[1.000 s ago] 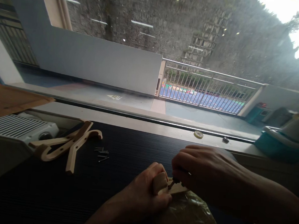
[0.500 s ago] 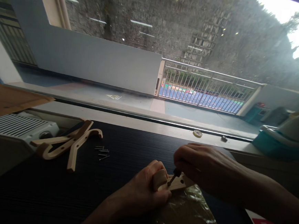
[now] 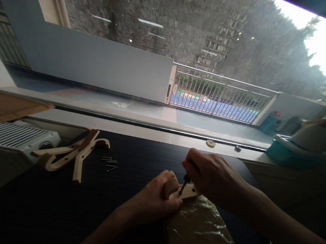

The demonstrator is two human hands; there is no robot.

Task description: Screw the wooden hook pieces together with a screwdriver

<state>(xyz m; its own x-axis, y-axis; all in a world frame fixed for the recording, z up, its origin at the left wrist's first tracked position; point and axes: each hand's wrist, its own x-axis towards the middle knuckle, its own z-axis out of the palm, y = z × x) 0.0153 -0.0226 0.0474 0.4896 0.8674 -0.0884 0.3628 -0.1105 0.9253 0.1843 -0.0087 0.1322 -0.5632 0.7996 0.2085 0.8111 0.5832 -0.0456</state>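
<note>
My left hand [image 3: 151,194] is wrapped round the curled end of a pale wooden hook [image 3: 188,192], its fingers closed. The hook's straight part, with a dark hole in it, rests at the top end of a brown package [image 3: 202,230] in shiny clear film. My right hand [image 3: 210,171] grips a screwdriver [image 3: 185,182] from above. Its shaft slants down, with the tip at the wood beside the curl; whether a screw sits under it I cannot make out. To the left lie several loose screws [image 3: 110,163] and more wooden hook pieces [image 3: 78,158], piled crosswise.
The dark table [image 3: 46,203] runs up to a window sill [image 3: 167,135]. On the sill are a yellowish tape roll [image 3: 210,143], a small metal piece [image 3: 237,148] and a teal bin [image 3: 287,154]. A white slatted appliance [image 3: 34,136] and brown cardboard [image 3: 14,106] stand at left.
The whole view has shifted slightly, so things appear further left. My right hand has turned on the screwdriver, its knuckles now higher. My left hand keeps its hold on the wooden hook.
</note>
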